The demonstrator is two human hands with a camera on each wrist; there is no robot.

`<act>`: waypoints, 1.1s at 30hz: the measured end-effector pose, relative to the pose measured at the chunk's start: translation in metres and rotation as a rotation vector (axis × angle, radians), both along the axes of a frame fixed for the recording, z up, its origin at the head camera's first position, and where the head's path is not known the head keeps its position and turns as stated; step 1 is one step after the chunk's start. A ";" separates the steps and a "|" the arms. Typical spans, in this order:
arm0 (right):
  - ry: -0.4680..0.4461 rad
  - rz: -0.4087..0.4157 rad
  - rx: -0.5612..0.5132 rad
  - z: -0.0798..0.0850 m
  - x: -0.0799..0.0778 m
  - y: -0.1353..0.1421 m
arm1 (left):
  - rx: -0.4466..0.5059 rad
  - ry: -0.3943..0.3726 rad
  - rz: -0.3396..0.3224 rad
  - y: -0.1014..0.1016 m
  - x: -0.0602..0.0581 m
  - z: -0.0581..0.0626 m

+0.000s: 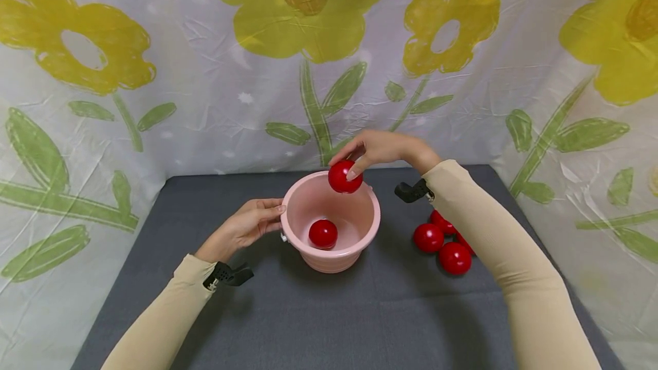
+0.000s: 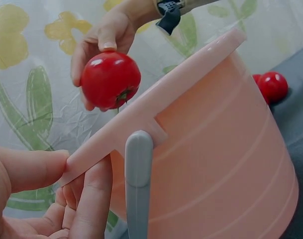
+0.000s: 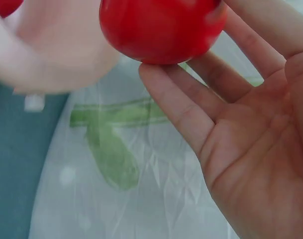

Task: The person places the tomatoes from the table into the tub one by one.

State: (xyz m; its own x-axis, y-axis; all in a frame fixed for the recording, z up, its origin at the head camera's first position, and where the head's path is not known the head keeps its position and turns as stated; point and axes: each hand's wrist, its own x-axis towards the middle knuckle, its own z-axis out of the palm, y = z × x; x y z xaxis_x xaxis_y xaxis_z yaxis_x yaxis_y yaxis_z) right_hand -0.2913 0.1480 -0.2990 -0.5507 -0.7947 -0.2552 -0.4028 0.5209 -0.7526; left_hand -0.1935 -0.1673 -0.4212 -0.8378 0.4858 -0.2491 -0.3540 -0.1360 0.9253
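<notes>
A pink bucket (image 1: 330, 261) stands upright on the dark cloth, a grey handle (image 2: 138, 184) hanging at its side. My left hand (image 1: 245, 225) pinches the bucket's left rim between thumb and fingers. Over the far right part of the opening, my right hand (image 1: 377, 150) grips a red tomato (image 1: 343, 177) from above. In the left wrist view the held tomato (image 2: 110, 79) shows its green stem end, close over the rim. Another tomato (image 1: 323, 234) lies on the bucket's floor.
Several more tomatoes (image 1: 454, 258) sit grouped on the dark tablecloth (image 1: 349, 318) to the bucket's right, partly hidden by my right sleeve (image 1: 488, 244). Behind and beside the table hangs a white curtain (image 1: 221, 113) with yellow flowers.
</notes>
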 end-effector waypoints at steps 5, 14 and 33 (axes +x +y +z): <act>-0.008 0.025 0.013 -0.004 -0.003 -0.018 | -0.001 -0.004 0.000 0.000 0.000 0.000; -0.060 0.070 -0.026 -0.017 -0.004 -0.043 | 0.006 -0.008 -0.011 -0.001 -0.001 -0.002; -0.083 0.135 -0.019 -0.049 0.001 -0.066 | -0.006 -0.007 -0.011 0.000 0.000 -0.001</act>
State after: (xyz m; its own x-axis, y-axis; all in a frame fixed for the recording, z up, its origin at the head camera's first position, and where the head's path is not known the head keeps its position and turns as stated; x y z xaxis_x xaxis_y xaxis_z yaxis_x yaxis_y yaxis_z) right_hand -0.2903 0.0823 -0.3479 -0.4160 -0.8654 -0.2793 -0.4046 0.4512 -0.7955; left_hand -0.1938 -0.1677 -0.4220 -0.8307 0.4936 -0.2576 -0.3617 -0.1267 0.9237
